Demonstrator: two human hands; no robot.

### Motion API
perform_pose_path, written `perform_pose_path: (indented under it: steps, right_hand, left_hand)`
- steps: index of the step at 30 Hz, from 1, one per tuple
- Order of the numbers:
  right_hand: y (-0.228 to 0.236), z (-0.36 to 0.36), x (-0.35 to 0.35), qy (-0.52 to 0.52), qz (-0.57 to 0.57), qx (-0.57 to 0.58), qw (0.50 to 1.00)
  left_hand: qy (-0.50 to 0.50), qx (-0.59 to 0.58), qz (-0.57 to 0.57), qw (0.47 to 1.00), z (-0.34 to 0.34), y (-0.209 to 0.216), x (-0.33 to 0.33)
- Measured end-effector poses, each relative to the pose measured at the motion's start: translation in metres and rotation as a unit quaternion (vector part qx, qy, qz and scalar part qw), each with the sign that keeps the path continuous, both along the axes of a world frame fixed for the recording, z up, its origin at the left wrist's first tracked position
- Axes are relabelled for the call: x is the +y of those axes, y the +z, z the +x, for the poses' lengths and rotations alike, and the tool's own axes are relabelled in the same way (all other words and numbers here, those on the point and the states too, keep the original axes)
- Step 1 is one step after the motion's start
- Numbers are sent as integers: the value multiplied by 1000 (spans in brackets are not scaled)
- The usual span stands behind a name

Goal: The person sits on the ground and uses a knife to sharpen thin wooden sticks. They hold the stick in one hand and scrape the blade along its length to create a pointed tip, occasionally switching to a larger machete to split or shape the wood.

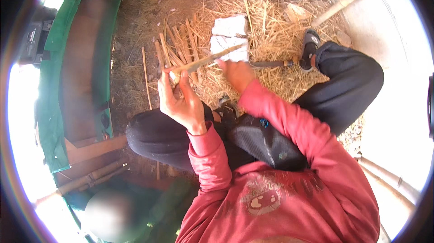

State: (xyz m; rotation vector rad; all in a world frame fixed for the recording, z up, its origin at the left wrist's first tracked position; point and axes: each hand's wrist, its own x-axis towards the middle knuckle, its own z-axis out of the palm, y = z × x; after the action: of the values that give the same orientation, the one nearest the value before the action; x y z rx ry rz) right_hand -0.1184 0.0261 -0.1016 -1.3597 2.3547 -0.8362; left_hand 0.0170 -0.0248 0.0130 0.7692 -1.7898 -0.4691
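My left hand (181, 105) pinches one end of a split bamboo strip (207, 61) between thumb and fingers. The strip slants up to the right, across the front of two white blocks (229, 26) on the ground. Just below its far part is my right hand (238, 76), its fingers smeared by motion; whether it holds anything cannot be made out. A large knife (267, 64) with a dark blade lies to the right of this hand, its handle end close to my sandalled foot (310, 49).
Several split bamboo strips (183, 46) lie left of the blocks. Shavings (271, 24) cover the ground around them. A green-edged wooden structure (86, 71) stands at the left. A bamboo pole (350, 0) leans at the upper right. A black item (266, 141) rests on my lap.
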Motion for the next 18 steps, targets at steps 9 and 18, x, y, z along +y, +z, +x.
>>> perform_pose_path:
  steps: [9,18]
  right_hand:
    - [-58,-28,-3,-71,40,35,996]
    - [-95,-39,-11,-121,-6,-195,973]
  left_hand:
    - [-39,1,8,999,-11,-1,11]
    - [-44,11,47,998,-12,2,8]
